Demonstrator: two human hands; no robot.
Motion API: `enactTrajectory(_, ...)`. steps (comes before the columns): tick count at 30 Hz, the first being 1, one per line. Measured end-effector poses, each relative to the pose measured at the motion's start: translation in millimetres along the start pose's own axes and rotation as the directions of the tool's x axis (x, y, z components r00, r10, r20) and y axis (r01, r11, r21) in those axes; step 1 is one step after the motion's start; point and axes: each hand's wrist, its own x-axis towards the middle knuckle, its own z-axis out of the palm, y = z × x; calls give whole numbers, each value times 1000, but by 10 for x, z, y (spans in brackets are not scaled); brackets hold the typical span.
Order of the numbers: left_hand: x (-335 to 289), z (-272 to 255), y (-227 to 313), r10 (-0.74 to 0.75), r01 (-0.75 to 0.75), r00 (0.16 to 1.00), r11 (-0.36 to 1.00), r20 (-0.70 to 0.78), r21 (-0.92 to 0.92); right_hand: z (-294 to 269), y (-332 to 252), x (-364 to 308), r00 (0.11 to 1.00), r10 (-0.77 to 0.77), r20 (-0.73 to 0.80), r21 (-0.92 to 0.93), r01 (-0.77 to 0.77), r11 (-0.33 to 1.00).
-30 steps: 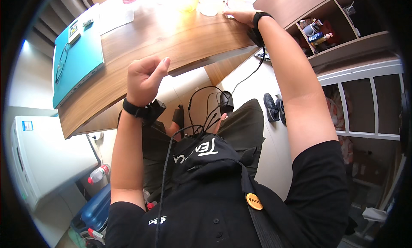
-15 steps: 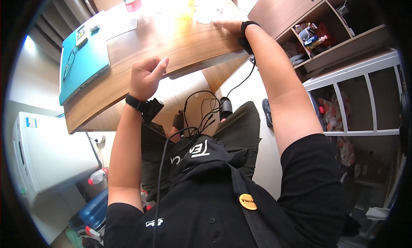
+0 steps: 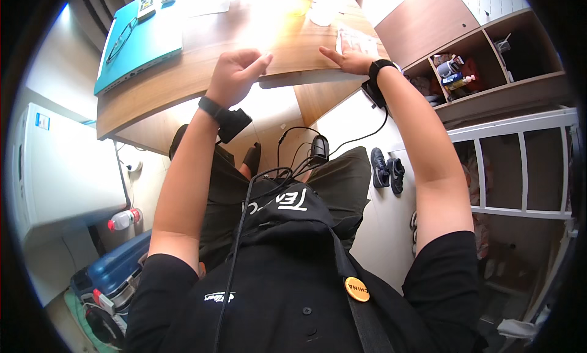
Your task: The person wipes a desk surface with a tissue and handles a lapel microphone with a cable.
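Note:
My left hand (image 3: 237, 75) hovers over the front edge of the wooden desk (image 3: 202, 44), its fingers curled into a loose fist and its thumb pointing right. I see nothing in that fist. At the desk's right end my right hand (image 3: 351, 61) lies with the thumb spread and the fingers stretched over a white packet (image 3: 365, 42) with faint pinkish print. Glare hides part of those fingers. Just beyond, a pale, washed-out object (image 3: 324, 11) lies beside a yellow see-through item (image 3: 299, 1). Black straps with small devices circle both wrists.
A turquoise laptop-like slab (image 3: 143, 44) bears glasses (image 3: 122, 40) at the desk's left. Cables (image 3: 293, 163) hang between my knees. Dark shoes (image 3: 387, 171) stand on the floor at right, near open shelves (image 3: 483, 53). A white cabinet (image 3: 67, 169) and blue case (image 3: 116, 261) are left.
My right hand has moved nearer along the desk's right side, onto the white packet, which now shows. My left hand keeps its fist. The whole view has shifted, uncovering the shoes.

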Motion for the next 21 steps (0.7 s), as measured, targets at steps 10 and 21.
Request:
enactTrajectory(10,-31,28,-90,1,5,994,998,109,-61,205,-1065,-371,990,-133,51,-259,142,955)
enactTrajectory(21,-37,20,-39,330,-265,932,901,-149,343,315,-1713,-412,896,-444,1,-196,435,879)
